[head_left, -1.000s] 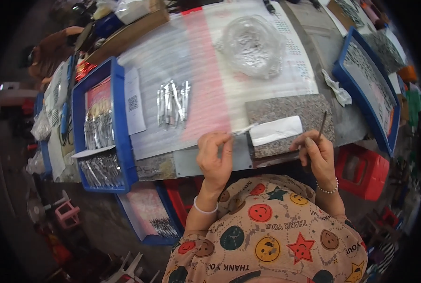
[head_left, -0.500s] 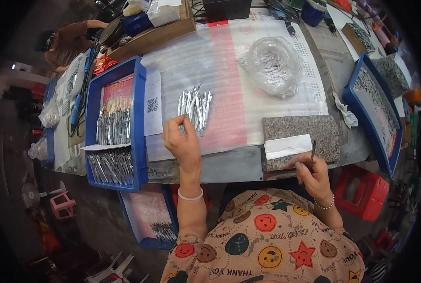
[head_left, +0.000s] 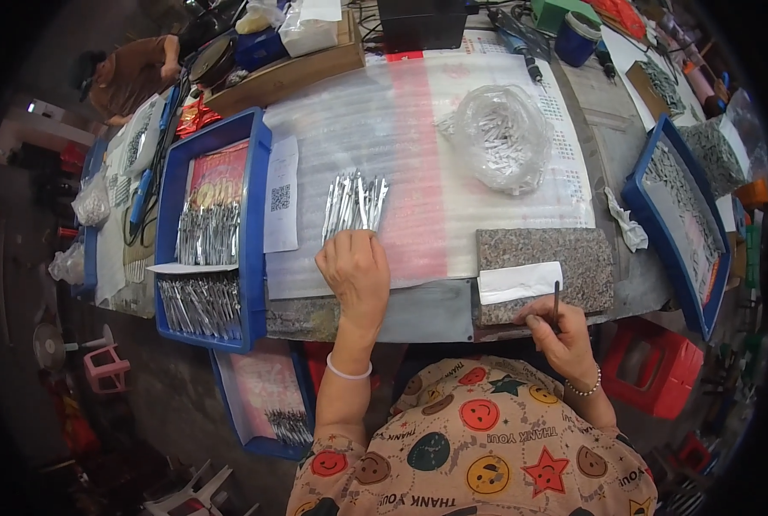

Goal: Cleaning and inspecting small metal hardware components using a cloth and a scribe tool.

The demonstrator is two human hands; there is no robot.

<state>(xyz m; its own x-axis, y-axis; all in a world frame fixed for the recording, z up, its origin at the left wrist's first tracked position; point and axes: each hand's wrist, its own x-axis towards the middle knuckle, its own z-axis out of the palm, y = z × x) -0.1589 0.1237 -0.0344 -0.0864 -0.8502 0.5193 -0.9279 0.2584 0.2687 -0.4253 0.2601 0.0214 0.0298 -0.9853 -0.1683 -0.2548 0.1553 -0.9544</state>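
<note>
My left hand is at the near end of a loose row of slim silver metal pieces lying on the plastic-covered sheet. Its fingers are curled down and close together; their tips, and anything in them, are hidden. My right hand grips a thin dark rod-like tool, which stands nearly upright between the fingers. This hand rests at the near edge of a speckled stone slab. A folded white paper lies on the slab, just beyond my right fingers.
A blue tray with rows of similar metal pieces stands on the left. Beyond the slab sits a clear plastic bag of small silvery parts. Another blue tray is at the right, near a crumpled tissue. A person works at far left.
My left hand has shifted right and turned palm-down onto the near end of the metal pieces. My right hand keeps the thin tool and stays at the slab.
</note>
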